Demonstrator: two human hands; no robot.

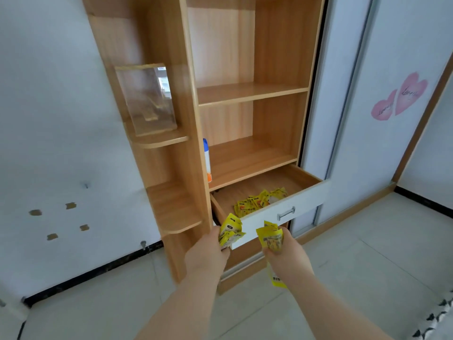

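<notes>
A wooden drawer with a white front stands pulled open at the foot of a shelf unit. Several yellow packets lie heaped inside it near the front. My left hand grips a bunch of yellow packets just in front of the drawer's left corner. My right hand grips another bunch of yellow packets below the drawer front, and one packet hangs down under that hand.
The wooden shelf unit has open shelves above the drawer. A white spray can with a blue cap stands on the lowest shelf. A clear box sits on a side shelf. White sliding doors with pink hearts are at the right.
</notes>
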